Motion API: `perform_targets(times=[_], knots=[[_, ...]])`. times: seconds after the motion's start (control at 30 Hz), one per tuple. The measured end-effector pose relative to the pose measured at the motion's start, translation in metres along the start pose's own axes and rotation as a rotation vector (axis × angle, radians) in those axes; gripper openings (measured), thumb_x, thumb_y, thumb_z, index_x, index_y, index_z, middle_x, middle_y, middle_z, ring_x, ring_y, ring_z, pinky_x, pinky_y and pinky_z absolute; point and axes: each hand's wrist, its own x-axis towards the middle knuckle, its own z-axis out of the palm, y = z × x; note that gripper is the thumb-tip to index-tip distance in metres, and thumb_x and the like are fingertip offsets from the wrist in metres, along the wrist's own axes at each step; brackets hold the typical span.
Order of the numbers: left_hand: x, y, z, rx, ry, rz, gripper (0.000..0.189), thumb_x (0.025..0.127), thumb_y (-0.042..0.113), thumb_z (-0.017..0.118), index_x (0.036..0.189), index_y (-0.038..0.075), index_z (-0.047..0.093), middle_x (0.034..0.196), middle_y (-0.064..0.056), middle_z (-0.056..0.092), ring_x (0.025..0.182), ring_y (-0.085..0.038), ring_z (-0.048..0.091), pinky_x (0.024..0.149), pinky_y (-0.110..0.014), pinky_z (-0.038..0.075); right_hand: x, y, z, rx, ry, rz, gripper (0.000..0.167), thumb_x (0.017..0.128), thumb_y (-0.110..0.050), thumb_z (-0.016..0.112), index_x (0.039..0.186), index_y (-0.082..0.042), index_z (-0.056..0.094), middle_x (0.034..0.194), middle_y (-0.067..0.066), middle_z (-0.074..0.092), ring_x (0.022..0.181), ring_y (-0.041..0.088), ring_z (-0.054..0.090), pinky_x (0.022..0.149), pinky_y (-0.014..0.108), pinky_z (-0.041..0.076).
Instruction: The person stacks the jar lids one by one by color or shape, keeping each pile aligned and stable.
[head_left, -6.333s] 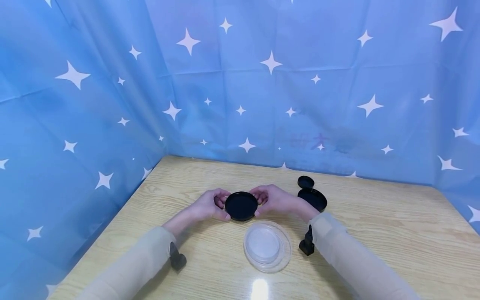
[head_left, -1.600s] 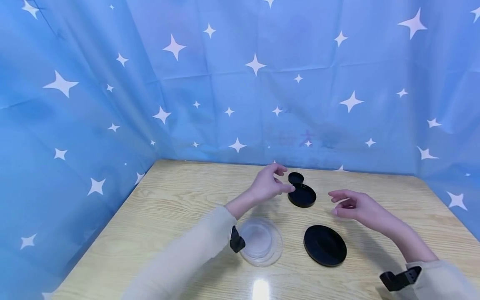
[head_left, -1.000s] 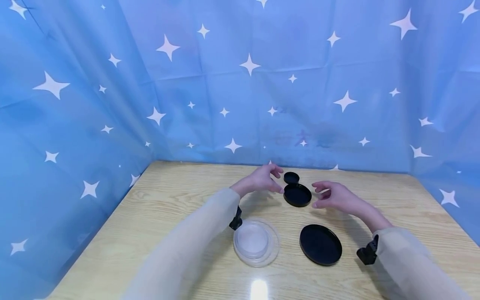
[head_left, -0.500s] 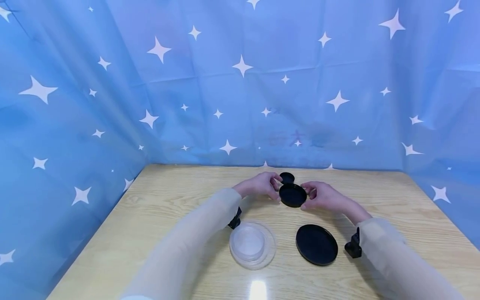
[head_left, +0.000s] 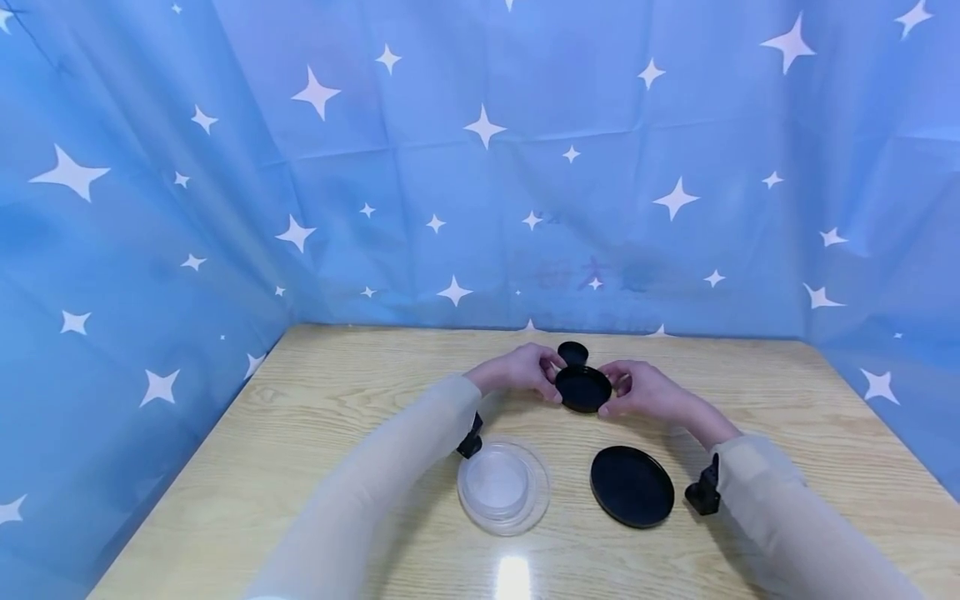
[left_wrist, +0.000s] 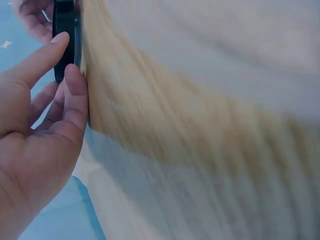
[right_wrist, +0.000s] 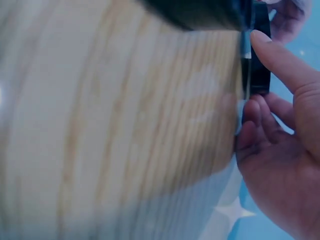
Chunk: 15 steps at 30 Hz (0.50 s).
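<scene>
A medium black shallow round dish (head_left: 583, 389) is pinched by its rim between both hands near the back of the table. My left hand (head_left: 525, 370) holds its left side, and in the left wrist view the thumb (left_wrist: 57, 45) presses on the dish's edge. On the opposite side my right hand (head_left: 643, 392) grips it, its thumb (right_wrist: 265, 42) on the rim in the right wrist view. Just behind lies a small black round dish (head_left: 573, 353). The large black round dish (head_left: 632, 487) lies nearer, in front of the right hand.
Clear round dishes (head_left: 498, 485), nested or stacked, stand left of the large black dish. Under everything is a wood-grain table (head_left: 360, 392). A blue star-patterned curtain (head_left: 420, 167) hangs along the back and left sides.
Both hands earlier held the large black dish; it now lies at front right, released. A second ago the hands stood beside the medium dish; they have closed in and taken its rim.
</scene>
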Motion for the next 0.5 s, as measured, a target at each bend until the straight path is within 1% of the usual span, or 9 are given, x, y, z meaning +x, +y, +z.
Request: perform_targets(times=[0.1, 0.27, 0.33, 0.43, 0.5], knots=[[-0.007, 0.003, 0.000, -0.036, -0.006, -0.001, 0.056, 0.082, -0.001, 0.085, 0.132, -0.002, 0.060, 0.092, -0.005, 0.059, 0.075, -0.012, 0.055, 0.065, -0.022, 0.052, -0.004, -0.009, -0.003, -0.004, 0.003, -0.008, 0.073, 0.082, -0.019, 0.088, 0.140, 0.009, 0.052, 0.116, 0.020, 0.060, 0.091, 0.024, 0.060, 0.075, 0.035, 0.053], [-0.018, 0.017, -0.001, -0.052, 0.002, 0.030, 0.057, 0.084, 0.003, 0.084, 0.135, 0.001, 0.059, 0.099, -0.006, 0.058, 0.077, -0.015, 0.057, 0.069, -0.029, 0.058, -0.019, -0.021, -0.013, -0.020, 0.030, -0.024, 0.075, 0.083, -0.023, 0.087, 0.142, 0.007, 0.052, 0.123, 0.022, 0.058, 0.096, 0.026, 0.061, 0.073, 0.035, 0.055], [-0.023, 0.026, -0.002, -0.027, 0.004, 0.052, 0.058, 0.084, 0.005, 0.084, 0.136, 0.002, 0.059, 0.101, -0.006, 0.058, 0.079, -0.016, 0.058, 0.070, -0.031, 0.058, -0.027, -0.025, -0.016, -0.013, 0.047, -0.037, 0.073, 0.084, -0.023, 0.087, 0.142, 0.006, 0.052, 0.123, 0.020, 0.058, 0.097, 0.026, 0.060, 0.073, 0.035, 0.056], [-0.032, 0.040, 0.002, 0.032, 0.015, 0.095, 0.059, 0.084, 0.008, 0.085, 0.136, 0.002, 0.059, 0.102, -0.006, 0.059, 0.082, -0.015, 0.058, 0.070, -0.028, 0.056, -0.042, -0.031, -0.018, -0.004, 0.072, -0.065, 0.070, 0.084, -0.020, 0.087, 0.141, 0.005, 0.054, 0.120, 0.017, 0.059, 0.096, 0.026, 0.058, 0.074, 0.033, 0.056], [-0.041, 0.050, 0.007, 0.065, 0.028, 0.123, 0.060, 0.082, 0.009, 0.086, 0.135, 0.002, 0.059, 0.102, -0.006, 0.059, 0.080, -0.015, 0.058, 0.067, -0.025, 0.054, -0.053, -0.037, -0.018, -0.014, 0.087, -0.082, 0.069, 0.082, -0.019, 0.088, 0.139, 0.004, 0.056, 0.117, 0.014, 0.060, 0.094, 0.024, 0.059, 0.074, 0.031, 0.055]])
